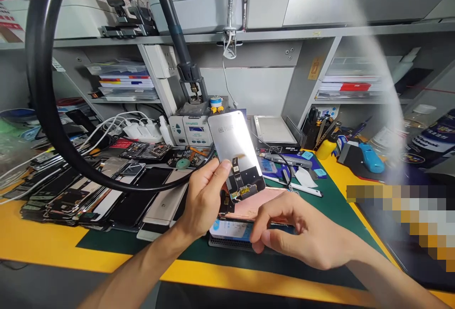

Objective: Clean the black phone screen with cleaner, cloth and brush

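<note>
Your left hand (203, 200) is closed around a phone screen (236, 150), fingers behind it and thumb across its silver back. The screen stands tilted above the front middle of the worktop (71, 247). A black ribbon cable (241, 181) runs down its back and ends just over a copper-pink phone body (252, 204), which lies flat on a dark mesh pad (227, 243). Your right hand (302, 233) reaches in from the right, with its curled fingers (258, 235) at the phone body's near edge; you cannot tell whether they grip it. For a steady hold, keep your left thumb clear of the ribbon cable. A pile of phones (88, 195) fills the left side of the worktop, and a soldering station (190, 129) stands at the back.
</note>
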`<action>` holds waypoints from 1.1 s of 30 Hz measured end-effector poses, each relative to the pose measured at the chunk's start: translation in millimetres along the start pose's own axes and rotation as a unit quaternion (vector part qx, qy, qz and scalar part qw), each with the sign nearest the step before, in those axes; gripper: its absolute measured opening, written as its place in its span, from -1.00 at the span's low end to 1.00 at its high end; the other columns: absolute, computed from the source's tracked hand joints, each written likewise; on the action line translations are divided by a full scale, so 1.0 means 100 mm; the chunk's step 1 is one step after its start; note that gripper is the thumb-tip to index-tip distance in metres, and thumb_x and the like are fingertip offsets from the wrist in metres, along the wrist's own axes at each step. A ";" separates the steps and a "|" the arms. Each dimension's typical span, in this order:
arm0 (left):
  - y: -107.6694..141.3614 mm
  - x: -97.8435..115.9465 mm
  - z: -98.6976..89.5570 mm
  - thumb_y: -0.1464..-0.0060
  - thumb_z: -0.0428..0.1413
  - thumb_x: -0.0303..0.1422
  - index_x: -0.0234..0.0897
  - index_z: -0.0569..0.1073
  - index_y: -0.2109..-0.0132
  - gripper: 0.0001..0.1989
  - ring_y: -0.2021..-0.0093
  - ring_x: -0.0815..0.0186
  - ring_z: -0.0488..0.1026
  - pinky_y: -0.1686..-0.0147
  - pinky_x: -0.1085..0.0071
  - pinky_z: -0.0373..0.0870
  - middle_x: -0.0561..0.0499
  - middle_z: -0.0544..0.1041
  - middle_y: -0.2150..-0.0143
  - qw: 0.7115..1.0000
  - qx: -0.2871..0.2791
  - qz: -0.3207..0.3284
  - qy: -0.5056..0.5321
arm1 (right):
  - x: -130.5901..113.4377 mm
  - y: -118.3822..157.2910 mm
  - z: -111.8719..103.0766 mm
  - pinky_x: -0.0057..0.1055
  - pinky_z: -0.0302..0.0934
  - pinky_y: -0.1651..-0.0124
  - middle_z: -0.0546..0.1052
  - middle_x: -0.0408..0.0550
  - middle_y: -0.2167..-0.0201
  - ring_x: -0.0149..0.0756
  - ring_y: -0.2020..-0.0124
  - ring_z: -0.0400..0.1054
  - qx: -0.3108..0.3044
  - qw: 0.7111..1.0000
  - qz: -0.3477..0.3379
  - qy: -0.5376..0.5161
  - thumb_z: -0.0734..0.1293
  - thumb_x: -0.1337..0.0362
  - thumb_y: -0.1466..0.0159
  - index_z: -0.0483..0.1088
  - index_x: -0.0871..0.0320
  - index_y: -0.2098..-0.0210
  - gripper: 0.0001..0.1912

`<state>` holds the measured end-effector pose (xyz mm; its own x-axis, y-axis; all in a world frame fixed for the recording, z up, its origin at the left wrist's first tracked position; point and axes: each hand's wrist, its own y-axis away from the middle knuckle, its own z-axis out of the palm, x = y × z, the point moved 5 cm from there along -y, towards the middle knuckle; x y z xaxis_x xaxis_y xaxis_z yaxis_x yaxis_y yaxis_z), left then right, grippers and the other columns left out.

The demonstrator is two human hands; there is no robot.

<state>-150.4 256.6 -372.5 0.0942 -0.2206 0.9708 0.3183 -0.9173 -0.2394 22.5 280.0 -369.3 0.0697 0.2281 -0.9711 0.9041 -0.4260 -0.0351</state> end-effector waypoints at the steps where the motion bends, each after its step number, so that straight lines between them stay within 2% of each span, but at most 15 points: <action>1: 0.00 0.00 0.00 -0.31 0.05 -0.08 -0.22 0.21 0.42 -0.59 0.45 0.36 0.22 0.45 0.42 0.22 0.09 0.28 0.48 1.000 -0.001 -0.001 -0.002 | 0.01 -0.01 0.01 -0.35 0.40 0.21 0.62 0.01 0.36 -0.26 0.32 0.52 0.002 1.000 -0.004 -0.015 0.36 0.32 -0.32 0.59 0.19 0.29 -0.86; 3: 0.01 -0.01 0.00 -0.31 0.05 -0.07 -0.22 0.22 0.41 -0.60 0.45 0.36 0.23 0.45 0.42 0.22 0.09 0.29 0.48 1.000 -0.004 -0.002 0.000 | 0.03 -0.03 0.01 -0.34 0.40 0.18 0.60 0.02 0.35 -0.27 0.31 0.50 0.020 0.999 -0.009 -0.044 0.38 0.21 -0.34 0.54 0.19 0.38 -0.79; 5: 0.01 -0.01 0.00 -0.30 0.05 -0.07 -0.22 0.25 0.39 -0.61 0.45 0.36 0.24 0.45 0.43 0.22 0.09 0.30 0.47 1.000 -0.006 0.000 0.008 | 0.05 -0.08 -0.03 -0.36 0.38 0.23 0.57 0.00 0.40 -0.29 0.34 0.46 0.057 0.996 -0.005 -0.075 0.41 0.11 -0.33 0.43 0.17 0.51 -0.64; 7: 0.01 0.00 0.00 -0.30 0.05 -0.06 -0.22 0.28 0.39 -0.62 0.44 0.34 0.26 0.45 0.42 0.23 0.08 0.33 0.47 1.000 -0.005 0.007 0.009 | 0.09 -0.10 -0.12 -0.44 0.28 0.40 0.47 -0.10 0.56 -0.38 0.50 0.35 0.134 0.988 0.007 -0.081 0.43 0.01 -0.31 0.28 0.15 0.61 -0.50; 9: 0.02 0.02 0.01 -0.30 0.05 -0.06 -0.22 0.29 0.39 -0.62 0.44 0.33 0.27 0.44 0.42 0.23 0.06 0.36 0.46 1.000 -0.004 0.016 0.006 | 0.10 -0.10 -0.25 -0.49 0.10 0.54 0.31 -0.23 0.69 -0.47 0.63 0.16 0.234 0.970 0.010 -0.060 0.45 -0.04 -0.28 0.18 0.12 0.61 -0.45; 11: 0.03 0.05 0.03 -0.29 0.06 -0.06 -0.23 0.32 0.38 -0.62 0.44 0.34 0.28 0.44 0.42 0.24 0.06 0.37 0.46 1.000 -0.008 0.020 0.012 | 0.08 -0.08 -0.33 -0.51 0.08 0.55 0.30 -0.27 0.65 -0.48 0.62 0.15 0.296 0.954 0.001 -0.055 0.50 -0.01 -0.24 0.22 0.12 0.52 -0.51; 13: 0.04 0.07 0.04 -0.28 0.07 -0.06 -0.24 0.35 0.37 -0.63 0.44 0.34 0.28 0.43 0.42 0.25 0.05 0.38 0.46 0.999 -0.021 0.017 0.020 | 0.07 -0.10 -0.33 -0.49 0.23 0.44 0.42 -0.22 0.50 -0.43 0.51 0.30 0.278 0.956 -0.009 -0.092 0.53 0.03 -0.21 0.34 0.12 0.35 -0.62; 16: 0.07 0.06 0.06 -0.29 0.06 -0.04 -0.25 0.38 0.36 -0.62 0.43 0.32 0.31 0.42 0.41 0.27 0.04 0.39 0.45 0.998 -0.057 0.001 0.017 | 0.09 -0.14 -0.24 -0.43 0.36 0.32 0.48 -0.17 0.36 -0.41 0.45 0.37 0.184 0.969 0.017 -0.166 0.55 0.01 -0.18 0.40 0.13 0.23 -0.60; 20: 0.10 0.04 0.05 -0.29 0.06 -0.06 -0.27 0.43 0.30 -0.64 0.42 0.30 0.33 0.40 0.39 0.31 0.02 0.40 0.42 0.993 -0.110 0.037 0.028 | 0.19 -0.14 -0.17 -0.48 0.35 0.43 0.41 -0.27 0.48 -0.52 0.59 0.28 0.126 0.966 0.073 -0.212 0.61 0.06 -0.09 0.38 0.15 0.32 -0.57; 23: 0.11 0.07 0.07 -0.25 0.12 -0.13 -0.28 0.46 0.20 -0.73 0.38 0.29 0.34 0.34 0.37 0.34 0.01 0.40 0.39 0.984 -0.152 0.091 0.019 | 0.20 -0.13 -0.17 -0.56 0.28 0.48 0.41 -0.26 0.49 -0.48 0.56 0.38 0.109 0.969 0.071 -0.208 0.61 0.10 -0.10 0.38 0.16 0.33 -0.59; 26: 0.10 0.09 0.07 -0.23 0.14 -0.21 -0.29 0.41 0.28 -0.77 0.42 0.33 0.29 0.39 0.40 0.29 0.06 0.31 0.44 0.985 -0.128 0.109 -0.035 | 0.18 -0.12 -0.18 -0.56 0.27 0.47 0.42 -0.23 0.45 -0.46 0.52 0.41 0.108 0.976 0.060 -0.180 0.59 0.11 -0.14 0.39 0.18 0.31 -0.62; 29: 0.09 0.10 0.07 -0.23 0.14 -0.24 -0.29 0.36 0.38 -0.73 0.49 0.41 0.18 0.48 0.45 0.18 0.12 0.21 0.50 0.987 -0.091 0.114 -0.064 | 0.15 -0.12 -0.17 -0.54 0.27 0.44 0.38 -0.24 0.47 -0.48 0.51 0.32 0.112 0.980 0.033 -0.163 0.57 0.13 -0.17 0.39 0.17 0.33 -0.66; 33: 0.10 0.09 0.06 -0.24 0.13 -0.23 -0.28 0.29 0.45 -0.66 0.52 0.45 0.12 0.51 0.47 0.09 0.15 0.15 0.53 0.988 -0.073 0.117 -0.070 | 0.14 -0.13 -0.15 -0.52 0.24 0.42 0.34 -0.25 0.48 -0.47 0.49 0.22 0.106 0.981 0.010 -0.161 0.55 0.15 -0.21 0.36 0.15 0.35 -0.69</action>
<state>-141.3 247.7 -366.6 0.2822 -0.3938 0.8748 0.1347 -0.8866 -0.4425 17.8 302.1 -379.1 -0.0811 -0.0566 -0.9951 0.7933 -0.6081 -0.0301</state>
